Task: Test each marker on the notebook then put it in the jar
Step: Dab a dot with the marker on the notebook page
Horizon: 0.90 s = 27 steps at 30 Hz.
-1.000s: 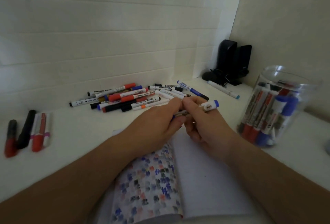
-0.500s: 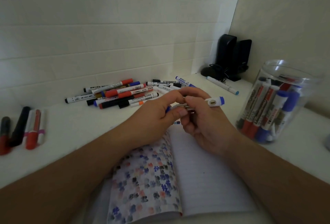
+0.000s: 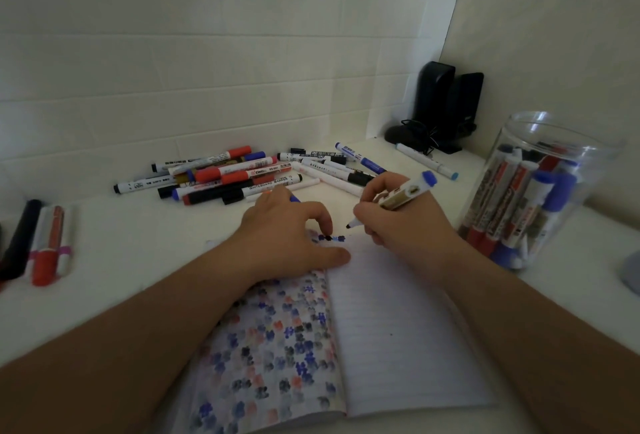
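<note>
1. On the white worktop [image 3: 145, 246] in front of you lies the open notebook [image 3: 398, 347], its left page covered in small blue, red and black test marks, its right page lined and almost bare
2. Your right hand [image 3: 401, 222] grasps an uncapped marker [image 3: 398, 199]; its dark tip points down, just above the top edge of the right page, its blue end up and to the right
3. Your left hand [image 3: 291, 236] rests on the top of the left page, fingers curled, thumb lying along the fold; a blue cap [image 3: 295, 198] shows at the far fingers, so this grip appears to be holding it
4. To your right stands the clear jar [image 3: 540, 188], upright, holding many markers with red and blue caps
5. Beyond the hands a loose pile of markers [image 3: 235, 177] lies near the wall
6. Far left, a few more markers [image 3: 48, 243] lie side by side
7. Two black speakers [image 3: 446, 104] stand in the back corner
</note>
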### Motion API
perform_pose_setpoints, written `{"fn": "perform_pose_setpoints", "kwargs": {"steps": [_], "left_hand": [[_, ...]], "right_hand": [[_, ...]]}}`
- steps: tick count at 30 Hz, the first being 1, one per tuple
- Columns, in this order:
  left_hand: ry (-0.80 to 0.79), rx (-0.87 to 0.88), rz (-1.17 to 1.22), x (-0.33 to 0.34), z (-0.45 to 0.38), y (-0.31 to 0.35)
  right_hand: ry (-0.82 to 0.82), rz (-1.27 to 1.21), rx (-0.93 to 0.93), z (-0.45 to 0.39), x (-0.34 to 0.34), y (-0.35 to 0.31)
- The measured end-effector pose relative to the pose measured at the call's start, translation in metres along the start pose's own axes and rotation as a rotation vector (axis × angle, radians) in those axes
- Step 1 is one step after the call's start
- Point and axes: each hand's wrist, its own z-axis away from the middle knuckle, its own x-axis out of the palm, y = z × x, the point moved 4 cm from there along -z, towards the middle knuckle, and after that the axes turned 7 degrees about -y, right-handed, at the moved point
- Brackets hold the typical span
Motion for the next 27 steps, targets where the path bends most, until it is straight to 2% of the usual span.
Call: {"fn": "perform_pose_setpoints", "kwargs": {"steps": [2,5,17,27], "left_hand": [[-0.025,-0.030,0.037,0.001,-0.003,-0.002],[-0.037,-0.041,0.057,0.001,-0.005,-0.003],[-0.008,-0.030,0.042,0.004,-0.006,-0.006],[-0.009,-0.024,0.036,0.005,-0.006,-0.007]], "right_hand": [[0.039,0.184,0.022,-0.003,0.000,0.004],[0.063,0.278,0.037,-0.006,-0.002,0.009],[0.080,0.096,0.100,-0.009,-0.003,0.018],[0.077,0.242,0.068,-0.012,0.000,0.019]]}}
